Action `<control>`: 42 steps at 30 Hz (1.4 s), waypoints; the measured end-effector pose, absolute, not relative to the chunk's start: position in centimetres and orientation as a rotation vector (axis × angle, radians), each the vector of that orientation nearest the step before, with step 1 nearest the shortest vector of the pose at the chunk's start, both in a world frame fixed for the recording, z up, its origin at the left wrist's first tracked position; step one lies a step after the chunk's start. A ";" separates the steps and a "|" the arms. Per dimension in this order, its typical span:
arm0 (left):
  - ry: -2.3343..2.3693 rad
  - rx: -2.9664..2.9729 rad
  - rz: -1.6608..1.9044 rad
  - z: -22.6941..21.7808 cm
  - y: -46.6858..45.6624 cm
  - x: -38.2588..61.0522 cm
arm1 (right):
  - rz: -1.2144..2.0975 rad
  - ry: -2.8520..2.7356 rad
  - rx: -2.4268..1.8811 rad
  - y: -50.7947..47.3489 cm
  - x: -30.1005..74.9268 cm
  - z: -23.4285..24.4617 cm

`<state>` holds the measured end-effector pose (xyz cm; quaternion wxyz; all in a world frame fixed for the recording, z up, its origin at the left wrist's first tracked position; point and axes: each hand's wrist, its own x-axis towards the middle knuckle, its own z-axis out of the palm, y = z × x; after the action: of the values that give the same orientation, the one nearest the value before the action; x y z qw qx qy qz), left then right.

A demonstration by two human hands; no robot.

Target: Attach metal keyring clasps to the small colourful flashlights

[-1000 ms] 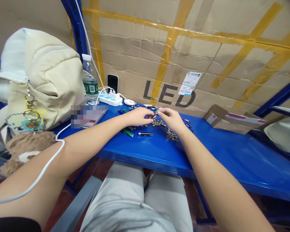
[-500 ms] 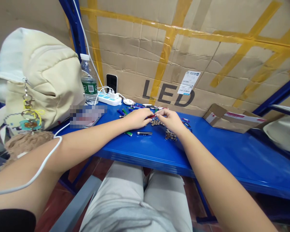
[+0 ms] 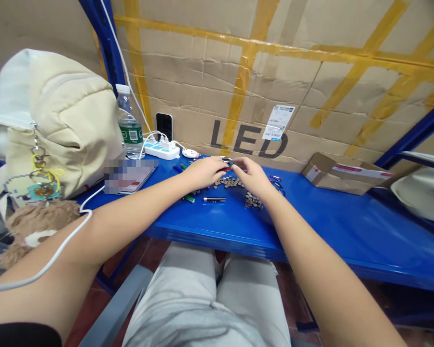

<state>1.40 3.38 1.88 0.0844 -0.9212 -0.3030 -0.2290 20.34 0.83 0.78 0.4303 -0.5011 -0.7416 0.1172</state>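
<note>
My left hand and my right hand meet over the far part of a blue shelf. Together they pinch a small red cylindrical piece between their fingertips. Just under the hands lies a heap of small round metal button cells, with a second clump by my right wrist. A dark pen-like tube and a green one lie on the shelf near my left wrist. More coloured tubes lie behind my left hand.
A cream bag with a keychain and a brown plush toy stands at the left. Beside it are a phone, a water bottle and a white power strip. A flat cardboard box lies at the right. Taped cardboard marked LED closes the back.
Both hands have lifted slightly and shifted a little away from me, still holding the red piece between them. The view has tilted a bit.
</note>
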 end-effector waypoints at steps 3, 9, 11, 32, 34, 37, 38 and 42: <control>-0.873 -2.880 -0.660 2.2 3.7 0.8 | 0.299 -2.002 -1.171 0.5 21.1 1.0; -0.938 -2.929 -0.691 2.7 3.6 0.1 | 0.164 -2.062 -1.195 0.5 22.0 0.9; -0.917 -2.950 -0.673 2.9 3.5 0.1 | 0.126 -2.080 -1.170 0.5 21.8 1.0; -0.983 -3.002 -0.593 3.3 2.9 0.3 | 0.242 -2.015 -2.089 0.2 29.9 2.4; -0.972 -2.996 -0.568 3.3 2.9 0.2 | 0.325 -2.096 -2.057 0.1 30.3 2.5; -0.958 -2.986 -0.532 3.3 3.0 0.2 | 0.390 -2.174 -2.018 0.1 31.1 2.5; -0.956 -2.985 -0.524 3.3 2.9 0.2 | 0.393 -2.177 -2.013 0.2 31.3 2.5; -0.943 -2.988 -0.507 3.4 2.8 0.1 | 0.385 -2.184 -2.041 0.3 31.2 2.4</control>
<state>0.15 2.84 3.41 -0.0164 -0.9413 -0.2971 -0.1597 31.25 0.28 2.43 0.0638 -0.6758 -0.7232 0.1274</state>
